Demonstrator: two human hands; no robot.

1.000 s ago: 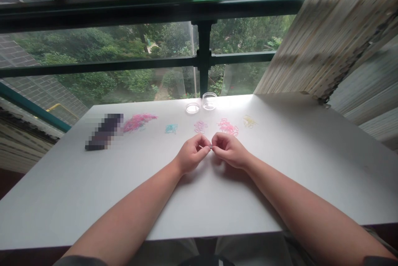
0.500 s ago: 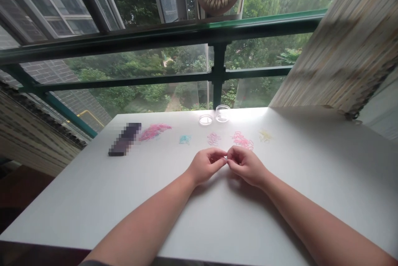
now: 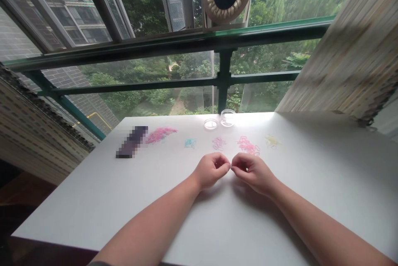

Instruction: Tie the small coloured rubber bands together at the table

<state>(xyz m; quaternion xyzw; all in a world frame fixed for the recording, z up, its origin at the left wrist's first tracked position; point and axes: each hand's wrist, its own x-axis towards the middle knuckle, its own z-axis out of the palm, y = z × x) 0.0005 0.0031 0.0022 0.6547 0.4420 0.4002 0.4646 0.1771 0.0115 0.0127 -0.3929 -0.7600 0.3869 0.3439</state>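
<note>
My left hand (image 3: pixel 212 171) is closed in a pinch above the white table (image 3: pixel 137 199), thumb against forefinger. Facing it, my right hand (image 3: pixel 253 173) pinches in the same way, and the fingertips of both hands meet or nearly meet. Whatever sits between them is too small to name. Just beyond my right hand lies a pile of red-pink thin loops (image 3: pixel 248 145) that look like small rubber bands. Smaller piles of pale pink loops (image 3: pixel 219 143), blue loops (image 3: pixel 190 143) and yellow loops (image 3: pixel 272 141) spread to either side in a row.
A larger mixed pile, mostly pink (image 3: pixel 161 135), lies at the left beside a dark blurred-out oblong (image 3: pixel 132 141). At the back edge stand a clear round container (image 3: pixel 228 118) and its clear lid (image 3: pixel 210 124). Behind are a green railing (image 3: pixel 174 42), window and curtain (image 3: pixel 338 46).
The whole view has shifted slightly, so everything appears a little lower and to the right. My left fingers have curled in closer; both hands stay together at the fingertips.
</note>
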